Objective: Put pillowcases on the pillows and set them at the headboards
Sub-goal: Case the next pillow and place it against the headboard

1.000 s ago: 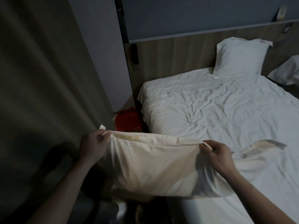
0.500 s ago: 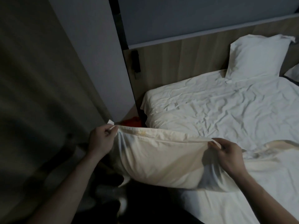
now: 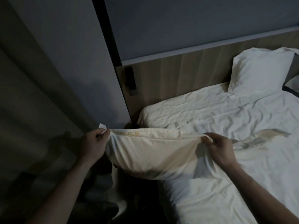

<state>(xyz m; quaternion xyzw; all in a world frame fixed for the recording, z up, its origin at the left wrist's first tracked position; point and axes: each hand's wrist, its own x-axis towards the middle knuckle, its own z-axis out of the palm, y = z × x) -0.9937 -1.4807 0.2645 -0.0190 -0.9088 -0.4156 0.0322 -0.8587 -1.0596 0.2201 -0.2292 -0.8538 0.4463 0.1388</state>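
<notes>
Gripping the pillowcase (image 3: 152, 152) mouth, left hand (image 3: 93, 147) and right hand (image 3: 217, 148) fingers pinched its corners; probably the pillow sat inside; one cased pillow (image 3: 260, 70) already leaned on the headboard (image 3: 178, 73).

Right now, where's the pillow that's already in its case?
In the head view the finished pillow leans against the wooden headboard at the far right of the bed, well beyond the pillow held between both hands.

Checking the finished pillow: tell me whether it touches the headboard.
Touching. The head view shows the white pillow leaning upright against the wooden headboard, no gap visible.
</notes>
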